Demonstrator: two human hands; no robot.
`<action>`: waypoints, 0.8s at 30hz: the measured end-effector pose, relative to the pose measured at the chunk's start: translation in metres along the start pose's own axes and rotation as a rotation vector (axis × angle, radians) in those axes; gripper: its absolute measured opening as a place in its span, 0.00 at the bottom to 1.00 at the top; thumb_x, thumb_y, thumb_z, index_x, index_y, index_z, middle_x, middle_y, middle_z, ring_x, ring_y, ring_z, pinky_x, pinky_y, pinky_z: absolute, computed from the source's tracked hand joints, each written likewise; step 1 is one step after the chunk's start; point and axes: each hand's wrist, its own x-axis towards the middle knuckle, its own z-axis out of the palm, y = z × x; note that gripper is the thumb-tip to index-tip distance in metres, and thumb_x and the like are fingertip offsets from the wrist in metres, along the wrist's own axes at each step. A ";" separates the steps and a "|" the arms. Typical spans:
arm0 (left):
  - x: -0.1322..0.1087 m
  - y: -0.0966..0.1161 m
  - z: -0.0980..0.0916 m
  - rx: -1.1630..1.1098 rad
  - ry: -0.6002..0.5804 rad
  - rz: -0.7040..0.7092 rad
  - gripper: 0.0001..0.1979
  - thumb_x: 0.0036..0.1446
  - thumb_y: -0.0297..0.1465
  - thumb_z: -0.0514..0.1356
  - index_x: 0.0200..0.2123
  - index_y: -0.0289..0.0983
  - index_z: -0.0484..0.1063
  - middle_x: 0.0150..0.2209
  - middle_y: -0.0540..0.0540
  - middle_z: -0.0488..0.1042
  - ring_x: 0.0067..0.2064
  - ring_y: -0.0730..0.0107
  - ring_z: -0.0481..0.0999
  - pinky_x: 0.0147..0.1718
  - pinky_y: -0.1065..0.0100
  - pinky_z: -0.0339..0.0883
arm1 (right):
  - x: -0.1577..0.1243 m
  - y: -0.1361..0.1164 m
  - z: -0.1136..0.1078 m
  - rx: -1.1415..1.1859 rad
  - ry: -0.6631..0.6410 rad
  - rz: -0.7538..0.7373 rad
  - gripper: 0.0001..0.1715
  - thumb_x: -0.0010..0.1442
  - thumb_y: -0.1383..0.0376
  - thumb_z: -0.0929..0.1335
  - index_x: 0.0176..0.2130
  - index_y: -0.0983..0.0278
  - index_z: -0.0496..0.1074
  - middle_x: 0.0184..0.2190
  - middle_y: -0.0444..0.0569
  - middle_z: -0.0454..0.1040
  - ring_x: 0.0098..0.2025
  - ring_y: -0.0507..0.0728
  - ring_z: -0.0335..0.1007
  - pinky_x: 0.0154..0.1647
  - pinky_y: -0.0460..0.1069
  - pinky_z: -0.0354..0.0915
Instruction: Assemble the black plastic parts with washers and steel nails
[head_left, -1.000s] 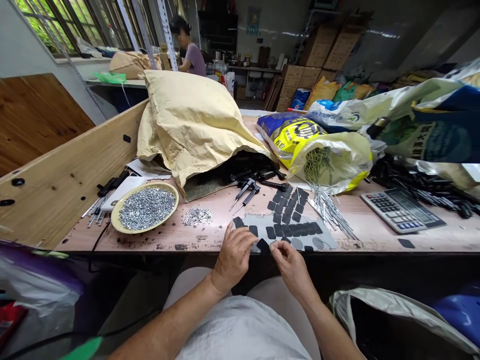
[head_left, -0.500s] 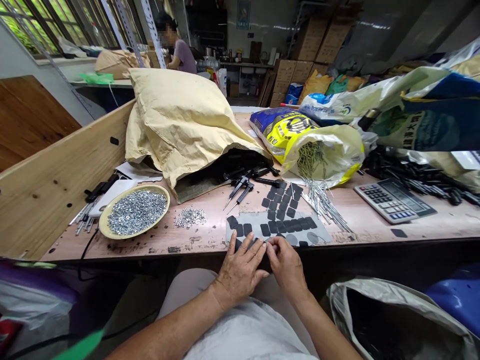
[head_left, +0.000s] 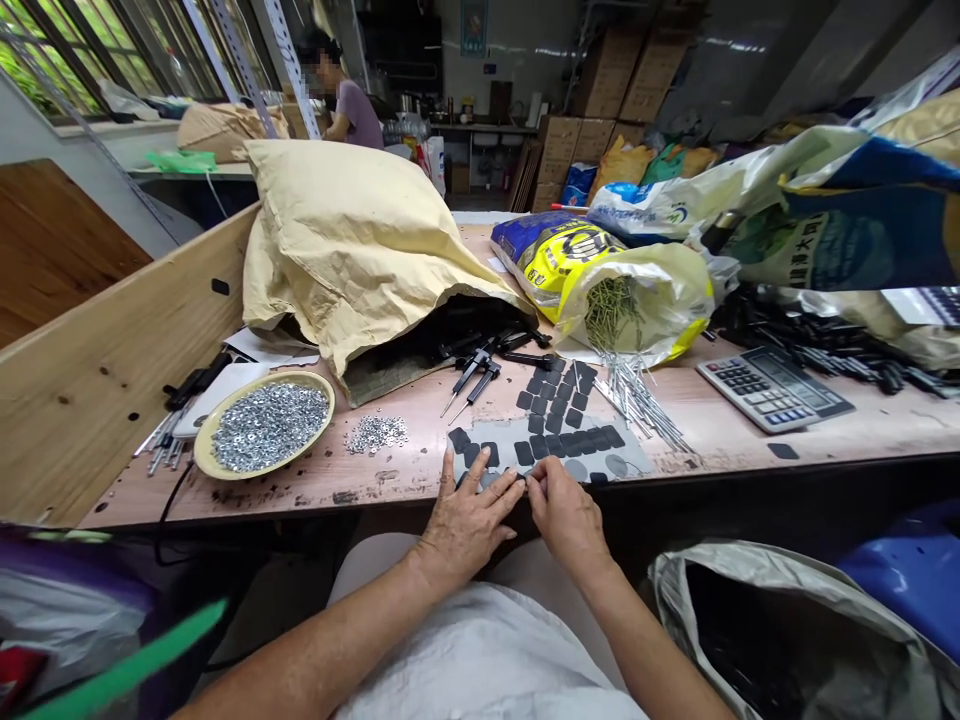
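Note:
My left hand (head_left: 466,520) lies palm down at the table's front edge, fingers spread over a grey sheet (head_left: 634,458) and some black pads. Close beside it, my right hand (head_left: 568,515) is closed, thumb and fingertips pinched at a small dark pad (head_left: 523,477) that is mostly hidden. Thin square black pads (head_left: 592,440) with rounded corners lie in a row across the sheet. Behind them, more black pads (head_left: 557,405) lie in short columns on the tabletop. Grey round discs (head_left: 616,465) show near the sheet's front edge.
Left stand a yellow bowl (head_left: 201,462) of metal washers and a small washer pile (head_left: 377,434). Black tools with thin metal tips (head_left: 472,378) lie before an open paper sack (head_left: 352,230). Metal rods (head_left: 649,400) spill from a yellow bag (head_left: 679,345). A calculator (head_left: 776,388) lies right. A co-worker (head_left: 356,110) sits behind.
The view has shifted slightly, so the table items sit a little further left. My left fingers are spread wider. My right hand stays pinched beside them.

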 end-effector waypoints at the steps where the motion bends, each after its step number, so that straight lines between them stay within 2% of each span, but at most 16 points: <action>1: -0.001 -0.002 -0.002 0.009 0.007 0.009 0.29 0.58 0.40 0.62 0.62 0.47 0.61 0.61 0.47 0.68 0.69 0.46 0.50 0.61 0.30 0.21 | 0.000 0.001 -0.001 0.027 -0.005 -0.001 0.03 0.65 0.63 0.62 0.37 0.59 0.64 0.34 0.45 0.75 0.34 0.55 0.72 0.28 0.47 0.54; 4: -0.003 -0.005 -0.007 0.053 0.049 -0.001 0.24 0.63 0.41 0.56 0.61 0.45 0.63 0.60 0.46 0.70 0.69 0.50 0.49 0.62 0.31 0.19 | -0.002 0.008 -0.003 0.156 -0.006 -0.033 0.06 0.66 0.63 0.60 0.38 0.59 0.65 0.34 0.44 0.75 0.34 0.55 0.72 0.31 0.47 0.59; 7: -0.003 -0.004 -0.009 0.088 0.085 -0.036 0.23 0.64 0.43 0.53 0.60 0.44 0.64 0.60 0.46 0.70 0.69 0.51 0.49 0.62 0.33 0.18 | -0.007 0.015 -0.001 0.237 0.069 -0.143 0.13 0.68 0.63 0.57 0.44 0.59 0.68 0.40 0.47 0.75 0.40 0.56 0.72 0.38 0.48 0.63; 9: -0.001 -0.002 -0.008 0.090 0.082 -0.035 0.24 0.65 0.44 0.52 0.61 0.43 0.63 0.61 0.46 0.69 0.69 0.51 0.48 0.62 0.34 0.17 | -0.012 0.017 0.004 0.162 0.113 -0.237 0.17 0.69 0.65 0.56 0.51 0.59 0.68 0.46 0.49 0.73 0.44 0.56 0.72 0.40 0.48 0.64; 11: 0.002 -0.001 -0.006 0.081 0.061 -0.021 0.25 0.65 0.45 0.51 0.62 0.42 0.62 0.62 0.45 0.67 0.70 0.52 0.47 0.62 0.34 0.17 | -0.018 0.018 0.008 -0.009 0.119 -0.321 0.21 0.68 0.68 0.56 0.57 0.60 0.66 0.51 0.51 0.71 0.44 0.56 0.71 0.40 0.49 0.64; 16: 0.009 -0.002 0.000 0.077 0.031 -0.019 0.27 0.64 0.47 0.50 0.62 0.42 0.62 0.62 0.45 0.67 0.70 0.51 0.45 0.62 0.34 0.16 | -0.029 0.021 0.010 -0.401 0.124 -0.385 0.31 0.62 0.74 0.61 0.62 0.56 0.63 0.58 0.49 0.67 0.41 0.59 0.69 0.38 0.54 0.61; 20: 0.006 -0.004 0.002 0.112 0.044 -0.024 0.27 0.64 0.47 0.51 0.62 0.43 0.62 0.62 0.46 0.68 0.70 0.51 0.46 0.63 0.34 0.18 | -0.033 0.026 0.005 -0.481 0.118 -0.402 0.34 0.61 0.74 0.62 0.63 0.54 0.61 0.60 0.48 0.66 0.40 0.59 0.68 0.37 0.54 0.59; 24: -0.002 -0.004 0.000 0.121 0.071 -0.029 0.27 0.63 0.47 0.51 0.62 0.42 0.62 0.62 0.45 0.67 0.69 0.50 0.47 0.63 0.33 0.22 | -0.032 0.033 0.003 -0.450 0.098 -0.417 0.33 0.62 0.74 0.60 0.63 0.53 0.62 0.61 0.46 0.65 0.41 0.58 0.67 0.37 0.53 0.59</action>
